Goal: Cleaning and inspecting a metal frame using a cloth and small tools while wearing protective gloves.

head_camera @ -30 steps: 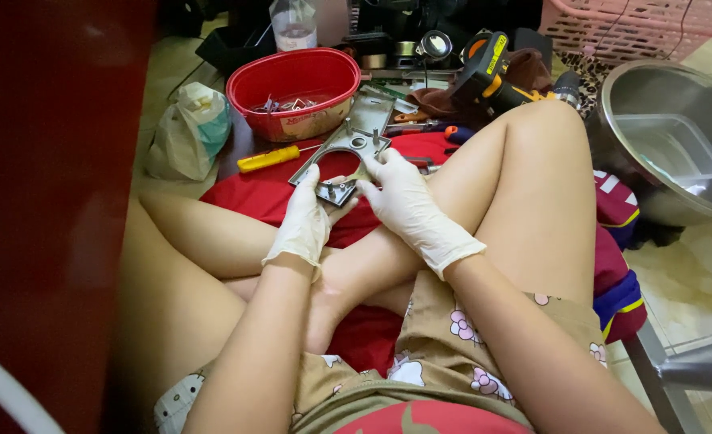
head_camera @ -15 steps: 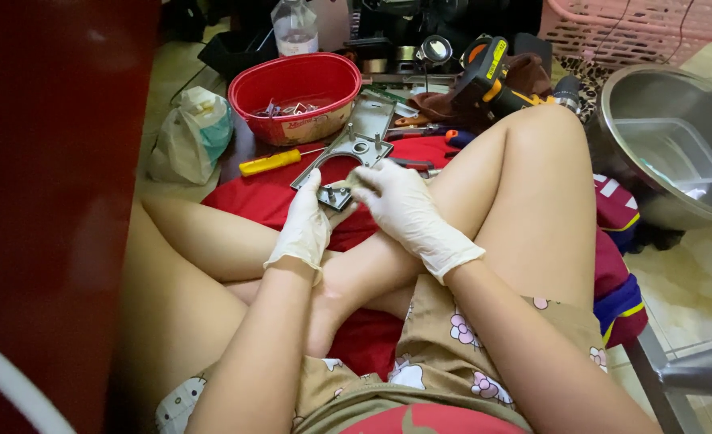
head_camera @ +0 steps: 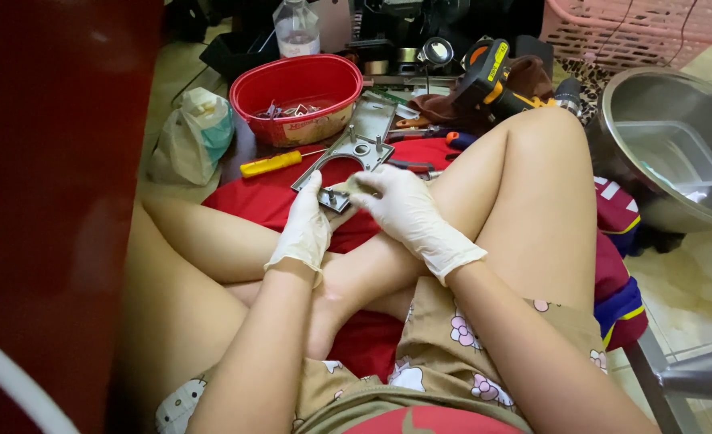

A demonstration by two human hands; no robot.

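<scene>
Metal plate (head_camera: 354, 149), grey and flat with a curved cut-out and small studs, is held low over a red cloth (head_camera: 259, 201) between the seated person's knees. Its near end is hidden beneath both white-gloved hands, so the full outline cannot be made out. The left hand (head_camera: 306, 225) is closed around that near edge, thumb on top. The right hand (head_camera: 400, 205) is pinched shut on something small and pale at the plate's edge; what it is cannot be told, since the fingers cover most of it. A small dark part with screws is seen between the two hands, partly hidden.

A yellow-handled screwdriver (head_camera: 271, 163) lies just beside the plate on the left. Behind it stands a red bowl (head_camera: 295, 84) with small hardware inside, too small to identify. A yellow and black power tool (head_camera: 491, 76) is partly blocked by the raised right knee. A steel basin (head_camera: 669, 145) is cut off at the right edge, and a red surface fills the left side.
</scene>
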